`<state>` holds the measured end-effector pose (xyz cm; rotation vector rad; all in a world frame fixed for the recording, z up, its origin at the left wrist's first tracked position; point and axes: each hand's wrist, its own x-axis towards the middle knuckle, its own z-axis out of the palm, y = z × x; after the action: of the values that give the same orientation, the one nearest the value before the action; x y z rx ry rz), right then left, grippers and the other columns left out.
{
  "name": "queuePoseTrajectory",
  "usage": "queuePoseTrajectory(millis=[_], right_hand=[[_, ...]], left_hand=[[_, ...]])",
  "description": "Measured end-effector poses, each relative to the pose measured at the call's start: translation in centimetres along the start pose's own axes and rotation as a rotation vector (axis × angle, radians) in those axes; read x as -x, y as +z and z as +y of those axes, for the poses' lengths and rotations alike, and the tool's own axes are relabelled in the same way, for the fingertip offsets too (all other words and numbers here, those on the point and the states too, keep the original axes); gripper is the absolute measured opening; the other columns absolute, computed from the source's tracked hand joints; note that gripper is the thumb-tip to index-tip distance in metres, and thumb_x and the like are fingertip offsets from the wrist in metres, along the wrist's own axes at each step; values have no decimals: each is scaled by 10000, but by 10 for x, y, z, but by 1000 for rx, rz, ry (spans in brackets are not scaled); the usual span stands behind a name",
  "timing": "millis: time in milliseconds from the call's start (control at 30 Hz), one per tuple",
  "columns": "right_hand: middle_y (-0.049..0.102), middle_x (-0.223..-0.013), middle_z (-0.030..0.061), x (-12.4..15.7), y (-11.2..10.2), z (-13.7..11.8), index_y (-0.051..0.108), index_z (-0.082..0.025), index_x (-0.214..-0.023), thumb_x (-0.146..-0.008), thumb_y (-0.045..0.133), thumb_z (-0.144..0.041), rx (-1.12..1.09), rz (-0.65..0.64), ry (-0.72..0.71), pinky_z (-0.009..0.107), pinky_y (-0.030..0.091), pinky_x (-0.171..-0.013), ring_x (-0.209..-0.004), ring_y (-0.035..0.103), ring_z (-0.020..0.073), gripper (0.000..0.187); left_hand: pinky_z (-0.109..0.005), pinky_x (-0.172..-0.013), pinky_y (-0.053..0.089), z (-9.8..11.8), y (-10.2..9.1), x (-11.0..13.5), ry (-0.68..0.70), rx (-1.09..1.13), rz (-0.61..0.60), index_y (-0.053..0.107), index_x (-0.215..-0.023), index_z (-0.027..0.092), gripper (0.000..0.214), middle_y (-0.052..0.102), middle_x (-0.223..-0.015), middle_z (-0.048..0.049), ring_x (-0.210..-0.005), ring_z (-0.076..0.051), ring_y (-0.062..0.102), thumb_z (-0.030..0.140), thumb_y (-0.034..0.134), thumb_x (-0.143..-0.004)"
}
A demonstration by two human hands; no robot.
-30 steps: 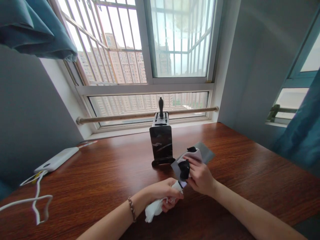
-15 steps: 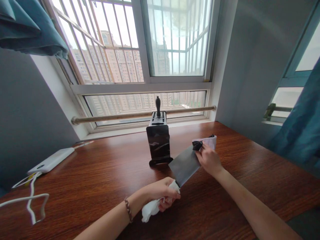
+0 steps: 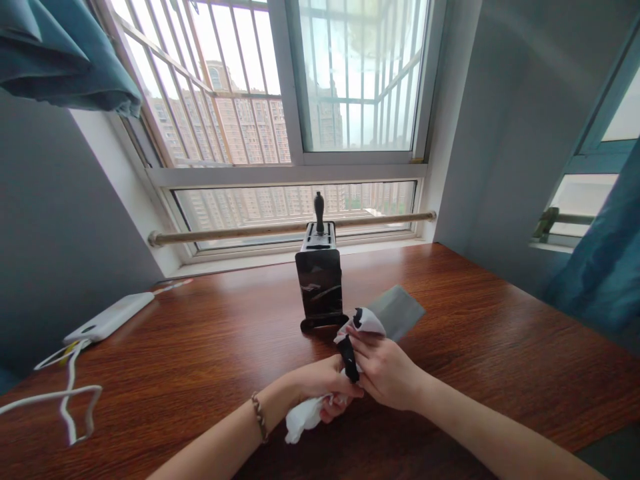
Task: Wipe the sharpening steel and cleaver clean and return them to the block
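Note:
My left hand is closed round the handle end of a cleaver, with white tissue wrapped between palm and handle. The broad grey cleaver blade points up and to the right, above the table. My right hand presses a white and black cloth against the blade near the handle, close beside my left hand. Its fingers are bent over the cloth, which hides part of the blade. The handle itself is hidden by fingers and tissue.
A black knife block with one dark handle sticking up stands just beyond my hands. A white power strip or box with white cables lies on the left of the brown wooden table. A barred window lies behind.
My right hand has slid the cloth down the blade from its far end to the handle end, next to my left hand. The far end of the blade is now uncovered.

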<state>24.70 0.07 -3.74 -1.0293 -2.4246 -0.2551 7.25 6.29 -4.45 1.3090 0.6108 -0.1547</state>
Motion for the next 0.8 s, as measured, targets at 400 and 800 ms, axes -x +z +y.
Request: queuePoseTrajectory(millis=[400,800], right_hand=[[427,-1346,152,11,-10,60,492,-49,-1283,-911,364,-215,197,175,448,408,302,-1080,-1282,345,269,427],[655,-905,114,24,-37,109,662,-94,-942,-794,516,-262,-474,441,990,366,409,-787,-890,585,280,267]], left_hand=[[-185,-312,310,0,2,1,31,-84,0,396,-619,179,308,377,-442,64,-338,-62,350,342,655,-654],[-168,-302,303,1,7,4,29,-66,10,410,-651,179,254,395,-447,61,-347,-57,344,301,631,-681]])
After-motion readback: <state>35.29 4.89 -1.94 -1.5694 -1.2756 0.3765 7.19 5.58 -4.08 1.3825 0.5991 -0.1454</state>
